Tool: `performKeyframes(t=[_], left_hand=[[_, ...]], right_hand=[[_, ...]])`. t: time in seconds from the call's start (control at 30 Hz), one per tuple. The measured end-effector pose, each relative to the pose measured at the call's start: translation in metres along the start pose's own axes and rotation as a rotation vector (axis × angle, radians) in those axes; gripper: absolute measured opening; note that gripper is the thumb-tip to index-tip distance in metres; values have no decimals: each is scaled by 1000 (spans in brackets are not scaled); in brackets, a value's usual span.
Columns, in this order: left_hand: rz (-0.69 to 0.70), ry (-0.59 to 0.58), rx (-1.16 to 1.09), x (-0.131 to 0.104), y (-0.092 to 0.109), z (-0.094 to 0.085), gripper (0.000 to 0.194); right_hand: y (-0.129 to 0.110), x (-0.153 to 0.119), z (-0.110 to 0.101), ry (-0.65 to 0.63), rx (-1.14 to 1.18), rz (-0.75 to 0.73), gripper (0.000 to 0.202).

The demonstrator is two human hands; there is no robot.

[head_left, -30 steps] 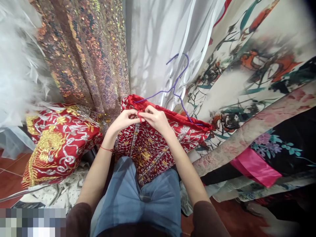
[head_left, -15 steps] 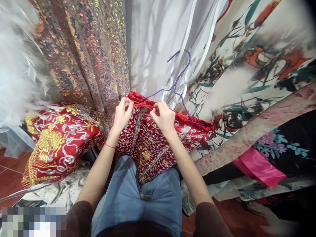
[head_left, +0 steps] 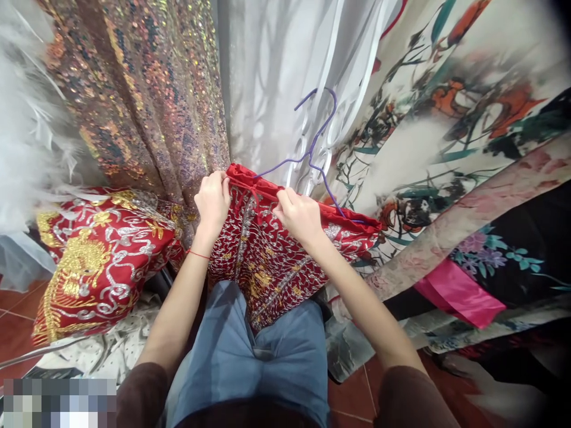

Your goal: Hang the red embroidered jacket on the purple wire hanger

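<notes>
Lying against blue trousers (head_left: 254, 368), one red garment (head_left: 267, 261), embroidered in silver and gold, was fitted at its gathered top edge with a purple hanger (head_left: 309, 154). One red cord (head_left: 254, 189), knotted at that edge, was held stretched sideways: one length was pinched by the left hand (head_left: 213, 201), the other by the right hand (head_left: 300, 215). One red-and-gold embroidered piece (head_left: 120, 255) was noted at left, beside dotted white cloth (head_left: 120, 351).

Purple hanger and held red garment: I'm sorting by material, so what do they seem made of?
Purple hanger: probably smooth plastic-coated wire, being thin and evenly coloured. Held red garment: fabric, perhaps satin, given its glossy gathered edge; glinting silver and gold patterns may be metallic thread.
</notes>
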State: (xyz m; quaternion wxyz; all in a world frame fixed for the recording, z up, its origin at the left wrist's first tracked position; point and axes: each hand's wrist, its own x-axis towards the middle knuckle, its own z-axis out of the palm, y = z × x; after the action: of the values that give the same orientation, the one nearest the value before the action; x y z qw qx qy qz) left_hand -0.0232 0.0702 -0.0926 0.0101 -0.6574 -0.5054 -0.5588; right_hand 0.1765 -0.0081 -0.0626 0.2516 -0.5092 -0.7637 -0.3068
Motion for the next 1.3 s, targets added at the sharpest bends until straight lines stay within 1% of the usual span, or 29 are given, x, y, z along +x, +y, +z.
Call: performKeyframes(t=[0.1,0.13,0.2,0.23,0.27,0.3,0.37,0.43,0.5,0.57,0.67,0.83,0.93,1.03,1.17,1.23,1.3], left_hand=[[7,17,-96,-6,19,-6,16],[28,25,-127,-7,25,-8,20],[92,29,-152,-5,35,-13,36],[123,19,-140,-2,37,-15,40],[147,-2,-115,3,37,-16,40],[162,-32,-81,9,34,-16,36],[168,-104,-18,20,25,-14,22],[165,-185,-3,29,14,-9,15],[176,-249,-38,32,3,-4,15],[196,-273,-78,32,-4,-2,19],[179,-222,-73,27,-9,-3,24],[58,-118,-33,21,-7,-13,27],[-16,-77,-49,19,-2,-18,25],[-62,-27,-75,20,-1,-21,22],[-131,109,-128,27,-9,-19,23],[-158,133,-117,29,-14,-14,24],[-162,111,-90,29,-16,-8,25]], right_hand=[[15,-14,-24,2,37,-189,20],[25,-21,-34,1,49,-216,20],[51,-40,-54,-37,40,-197,22],[67,-51,-62,-65,29,-175,23],[84,-62,-69,-86,15,-150,25],[101,-72,-75,-109,14,-136,27],[131,-90,-83,-152,28,-126,27],[153,-102,-87,-187,50,-131,25],[164,-106,-89,-208,96,-115,22],[167,-103,-88,-201,194,-76,20],[164,-92,-84,-132,366,6,16],[155,-64,-70,39,598,131,9],[146,-45,-63,130,710,151,10],[140,-29,-56,149,756,158,12],[142,-25,-46,225,767,283,18],[142,-28,-43,206,698,309,21],[140,-32,-40,163,587,303,24]])
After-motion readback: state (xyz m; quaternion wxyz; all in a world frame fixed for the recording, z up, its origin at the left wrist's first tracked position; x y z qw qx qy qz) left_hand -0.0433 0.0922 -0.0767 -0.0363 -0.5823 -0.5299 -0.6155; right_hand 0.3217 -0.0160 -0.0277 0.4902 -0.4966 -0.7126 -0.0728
